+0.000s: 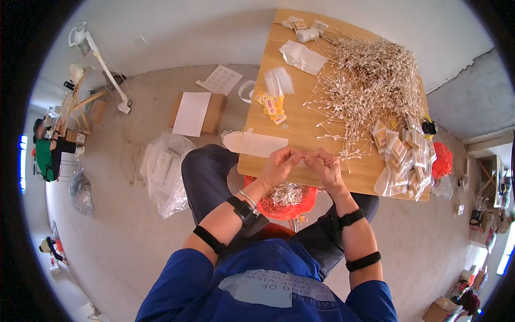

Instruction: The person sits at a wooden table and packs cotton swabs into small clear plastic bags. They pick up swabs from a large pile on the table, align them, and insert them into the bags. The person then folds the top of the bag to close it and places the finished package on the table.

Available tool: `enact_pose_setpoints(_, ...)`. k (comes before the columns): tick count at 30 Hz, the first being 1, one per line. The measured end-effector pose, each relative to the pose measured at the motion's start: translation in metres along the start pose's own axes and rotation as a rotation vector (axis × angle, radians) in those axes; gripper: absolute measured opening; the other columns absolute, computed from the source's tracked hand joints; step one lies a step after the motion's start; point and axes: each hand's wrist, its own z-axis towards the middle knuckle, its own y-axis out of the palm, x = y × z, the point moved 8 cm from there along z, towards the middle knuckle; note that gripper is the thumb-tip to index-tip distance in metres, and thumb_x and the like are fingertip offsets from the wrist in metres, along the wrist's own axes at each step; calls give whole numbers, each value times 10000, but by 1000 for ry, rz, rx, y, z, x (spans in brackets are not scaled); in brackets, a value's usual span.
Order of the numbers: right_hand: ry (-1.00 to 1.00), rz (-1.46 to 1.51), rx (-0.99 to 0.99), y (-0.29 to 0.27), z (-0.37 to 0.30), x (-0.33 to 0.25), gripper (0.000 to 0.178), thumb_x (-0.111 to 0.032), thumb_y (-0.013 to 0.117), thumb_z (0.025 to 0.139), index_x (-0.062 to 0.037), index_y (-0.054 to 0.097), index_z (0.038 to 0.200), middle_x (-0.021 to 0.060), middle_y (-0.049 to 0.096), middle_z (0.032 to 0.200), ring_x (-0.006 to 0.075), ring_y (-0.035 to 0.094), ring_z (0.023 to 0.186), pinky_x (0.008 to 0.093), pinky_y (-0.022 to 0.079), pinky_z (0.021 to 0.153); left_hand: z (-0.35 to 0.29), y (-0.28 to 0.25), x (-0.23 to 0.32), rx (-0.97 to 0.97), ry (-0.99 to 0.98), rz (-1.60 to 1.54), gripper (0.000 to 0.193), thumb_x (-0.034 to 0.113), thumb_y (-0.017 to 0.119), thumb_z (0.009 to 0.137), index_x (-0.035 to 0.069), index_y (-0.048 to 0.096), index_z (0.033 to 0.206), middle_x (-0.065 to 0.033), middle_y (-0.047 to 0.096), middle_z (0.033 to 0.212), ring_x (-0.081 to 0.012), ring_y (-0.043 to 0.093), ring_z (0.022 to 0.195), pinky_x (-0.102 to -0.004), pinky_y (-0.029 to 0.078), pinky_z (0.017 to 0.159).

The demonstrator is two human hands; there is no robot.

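Note:
At the near edge of the wooden table [300,115], my left hand [280,165] and my right hand [326,168] are close together with fingers pinched. What lies between their fingertips is too small to make out. Just left of my left hand lies a white paper or card piece [257,144]. Beyond my hands a big heap of cotton swabs [375,75] spreads over the table, with loose ones trailing toward my right hand. A pile of packed swab bags [399,155] sits to the right. Below my hands, a red bag [287,203] holds more swabs.
Yellow printed cards [273,106] and clear plastic sleeves [278,81] lie on the table's left side. A cardboard box [213,114] and a large clear plastic bag [167,170] are on the floor to the left. Another person [47,150] is far left.

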Motion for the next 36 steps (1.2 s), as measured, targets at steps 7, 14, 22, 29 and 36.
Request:
enact_pose_setpoints(7,-447,-417,79,0,-12,-33,73,-80,765,781,-70,712,829,71,668,821,245,622,779,353,501,723,-10,1,44,84,504,557,123,74,734,821,61,697,937,-76,697,960,-218,667,885,-315,553,766)
enact_pose_setpoints(14,-860,-846,83,13,-37,-62,283,-24,707,690,-88,695,966,59,683,982,285,648,911,398,544,819,-34,15,72,155,812,949,278,26,729,652,93,706,921,-13,669,969,-222,642,913,-335,557,775)
enact_pose_setpoints(22,-961,-1007,123,20,-48,-63,357,-82,649,690,-58,690,1044,69,674,1035,273,640,956,416,532,865,-44,19,71,219,854,1125,248,105,665,692,128,716,933,30,660,940,-179,611,884,-351,481,828)
enact_pose_setpoints(29,-798,-803,148,14,-45,-65,266,-9,686,726,-61,707,987,78,691,974,284,641,911,390,526,802,-39,6,68,303,677,893,261,68,769,701,98,719,955,-7,668,897,-227,606,896,-385,479,826)
enact_pose_setpoints(36,-355,-438,99,0,-31,-49,159,-50,736,788,-40,729,947,92,700,849,275,639,864,371,518,771,-19,-13,53,168,290,365,136,63,732,843,14,683,960,-44,702,912,-134,647,867,-285,523,772)
